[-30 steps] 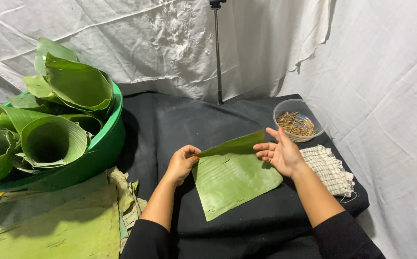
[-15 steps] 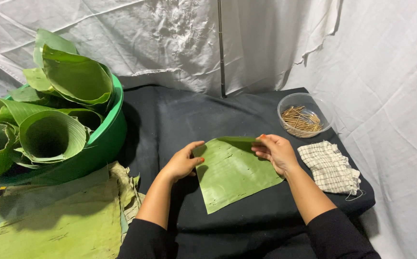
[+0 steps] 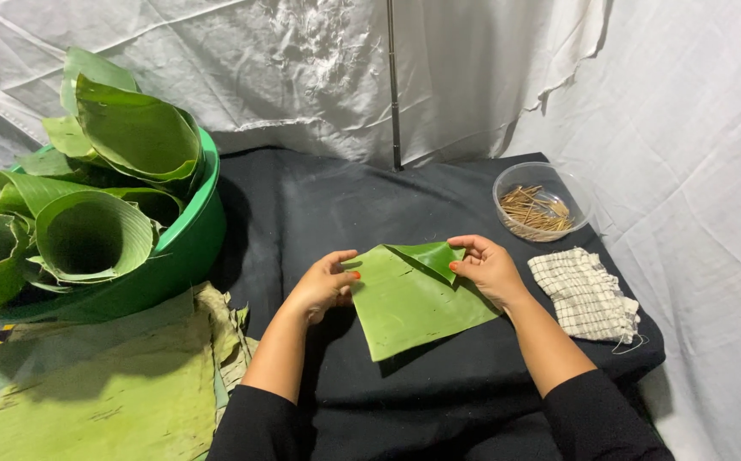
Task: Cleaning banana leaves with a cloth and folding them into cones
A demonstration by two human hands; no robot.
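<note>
Banana leaf piece [image 3: 409,303] on black cloth between hands: left hand [image 3: 326,284] pinches left edge, right hand [image 3: 488,266] folds top corner.

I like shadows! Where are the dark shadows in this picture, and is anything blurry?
Head view: the leaf throws a dark shadow below its near edge on the black cloth; the green tub shades the cloth beside it; nothing looks blurry, and both hands are sharp.
</note>
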